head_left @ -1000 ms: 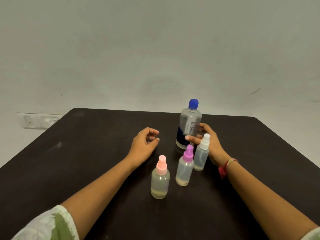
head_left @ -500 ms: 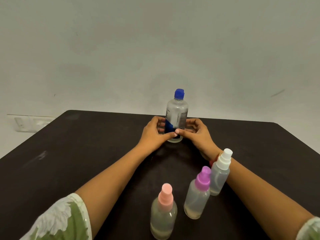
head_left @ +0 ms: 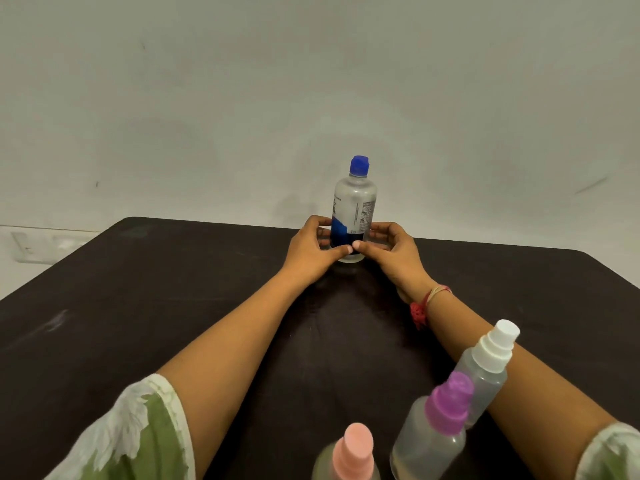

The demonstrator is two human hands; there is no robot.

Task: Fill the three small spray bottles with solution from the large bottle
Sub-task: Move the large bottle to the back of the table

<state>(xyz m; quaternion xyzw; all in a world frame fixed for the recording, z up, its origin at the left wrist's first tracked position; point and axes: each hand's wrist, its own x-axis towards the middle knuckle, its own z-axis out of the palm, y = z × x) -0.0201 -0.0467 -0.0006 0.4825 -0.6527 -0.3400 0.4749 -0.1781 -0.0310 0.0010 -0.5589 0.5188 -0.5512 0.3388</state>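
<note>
Large bottle: a large clear plastic bottle with a blue label stands upright close to the far edge of the dark matte table, about midway along that edge. Its blue screw cap is on.
Left hand: the left hand grasps the bottle's lower body, fingers curled round the back and thumb laid across the front.
Right hand: the right hand clasps the other flank the same way. The two thumb tips touch in front of the label.
Spray bottles: all three stand near the near edge, right of the middle and well apart from the large one. The pink-topped spray bottle is nearest and partly cut off from view. The purple-topped spray bottle is just beside it, and the white-topped spray bottle stands behind that, against the right forearm. Every pump top is on.
Contents: a shallow pale layer seems to sit in the purple-topped one; I cannot tell about the others.
Step in hand: taking hold of the large bottle, I'd say. No filling has begun.
Next move: one hand should steady the body while the other twists off the cap, and a spray top must come off before pouring.
Risk: the right forearm could knock over the white-topped bottle, and the small necks call for a slow pour.
</note>
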